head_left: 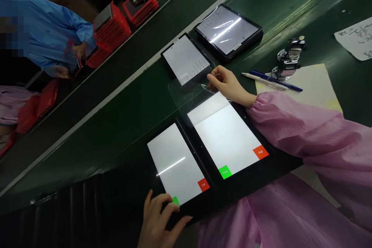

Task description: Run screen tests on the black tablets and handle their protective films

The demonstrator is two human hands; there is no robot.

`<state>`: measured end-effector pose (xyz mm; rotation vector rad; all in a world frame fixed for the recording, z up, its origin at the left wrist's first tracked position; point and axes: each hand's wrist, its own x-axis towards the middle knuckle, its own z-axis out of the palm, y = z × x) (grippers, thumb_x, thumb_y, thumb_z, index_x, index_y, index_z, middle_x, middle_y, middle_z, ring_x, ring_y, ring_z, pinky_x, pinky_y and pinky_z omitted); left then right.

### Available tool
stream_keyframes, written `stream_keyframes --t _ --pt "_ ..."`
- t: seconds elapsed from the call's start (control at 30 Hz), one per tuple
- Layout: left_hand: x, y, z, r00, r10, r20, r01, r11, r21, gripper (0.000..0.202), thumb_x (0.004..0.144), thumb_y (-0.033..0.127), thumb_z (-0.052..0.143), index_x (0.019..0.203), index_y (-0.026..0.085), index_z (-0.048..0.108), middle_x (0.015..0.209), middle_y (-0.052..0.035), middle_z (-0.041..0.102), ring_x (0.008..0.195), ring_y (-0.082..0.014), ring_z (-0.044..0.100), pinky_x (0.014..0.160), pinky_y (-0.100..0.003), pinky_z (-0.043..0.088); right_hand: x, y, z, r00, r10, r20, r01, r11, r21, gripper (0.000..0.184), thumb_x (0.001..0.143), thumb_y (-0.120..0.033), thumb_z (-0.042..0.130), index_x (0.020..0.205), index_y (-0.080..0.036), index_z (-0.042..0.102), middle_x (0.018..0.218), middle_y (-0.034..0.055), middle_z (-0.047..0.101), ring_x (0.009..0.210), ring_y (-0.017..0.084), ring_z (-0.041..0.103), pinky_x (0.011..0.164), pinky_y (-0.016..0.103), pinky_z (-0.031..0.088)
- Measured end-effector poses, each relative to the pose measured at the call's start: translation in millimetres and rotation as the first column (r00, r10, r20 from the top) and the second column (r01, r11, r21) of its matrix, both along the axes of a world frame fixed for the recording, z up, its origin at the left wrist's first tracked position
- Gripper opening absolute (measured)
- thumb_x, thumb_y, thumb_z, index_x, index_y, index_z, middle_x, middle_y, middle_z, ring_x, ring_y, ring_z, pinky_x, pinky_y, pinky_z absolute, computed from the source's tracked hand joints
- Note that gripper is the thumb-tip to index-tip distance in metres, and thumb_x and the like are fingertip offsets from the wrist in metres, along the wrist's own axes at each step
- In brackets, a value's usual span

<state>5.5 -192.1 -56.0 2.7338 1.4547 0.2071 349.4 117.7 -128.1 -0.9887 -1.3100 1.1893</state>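
A clear plastic film (188, 93) lies at the far end of the right-hand of two black tablets, the right hand (228, 84) pinching its corner between thumb and forefinger in a narrow grip. The film stands lifted across the tablet's far edge, and a paler band crosses the far end of the right tablet (226, 135); whether film remains on the rest of the screen cannot be told. Its white screen shows a green Pass button (225, 172) and a red Fail button (260, 152), neither visibly marked as chosen. The left hand (158, 221) lies at the near edge of the left tablet (174, 162), fingers curled over its bezel; whether they grip it cannot be told. Farther along the green conveyor belt (122, 124) lie two more tablets (226, 33) showing lists, with a pen (271, 81) and a stamp (290, 56) on a paper sheet (299, 85) to the right. Beyond the belt's far rail, a co-worker in a blue smock (49, 35) stands by stacked red trays (112, 27).
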Motion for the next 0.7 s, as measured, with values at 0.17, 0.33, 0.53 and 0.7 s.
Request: stream_keyframes --t 0.17,0.33,0.53,0.7 --pt "-5.7 -27.9 -13.5 0.995 0.094 -0.040 -0.091 0.993 0.073 0.012 0.095 0.019 0.074 0.086 0.024 0.068 0.090 -0.0002 0.065 0.082 -0.0172 0.070 0.127 -0.053 0.038 0.6 1.2 -0.9 1.000 0.007 -0.009 -0.007 1.000 -0.023 0.053 0.090 -0.070 0.079 0.085 -0.026 0.048 0.072 -0.0021 0.068 0.064 0.015 0.067 0.062 0.031 0.057" --pt "-9.4 -24.9 -14.8 0.992 0.122 0.034 -0.123 0.992 0.037 0.008 0.095 0.019 0.075 0.089 0.024 0.073 0.087 0.0015 0.060 0.077 -0.0146 0.068 0.127 -0.049 0.040 1.6 0.0 -0.5 1.000 -0.004 -0.006 0.004 1.000 -0.026 0.054 0.088 -0.070 0.080 0.086 -0.027 0.049 0.071 -0.0021 0.066 0.066 0.017 0.067 0.062 0.033 0.057" --pt "0.4 -2.4 7.6 0.970 0.180 0.167 -0.175 0.984 -0.041 0.013 0.098 0.015 0.070 0.089 0.025 0.071 0.081 0.0044 0.058 0.067 -0.0114 0.063 0.110 -0.041 0.055 -0.7 -2.9 -2.3 0.999 -0.025 0.023 0.025 1.000 0.014 0.054 0.091 -0.073 0.076 0.088 -0.027 0.049 0.073 -0.0011 0.062 0.066 0.017 0.065 0.061 0.034 0.056" --pt "-6.1 64.5 5.8 0.933 0.248 0.259 -0.319 0.904 0.283 0.012 0.093 0.017 0.079 0.087 0.024 0.072 0.085 0.0005 0.063 0.077 -0.0150 0.066 0.080 -0.031 0.059 3.4 -3.4 5.3 0.976 -0.167 0.142 0.140 0.973 0.186 0.050 0.096 -0.072 0.069 0.088 -0.026 0.050 0.082 0.0020 0.062 0.076 0.019 0.064 0.073 0.038 0.055"
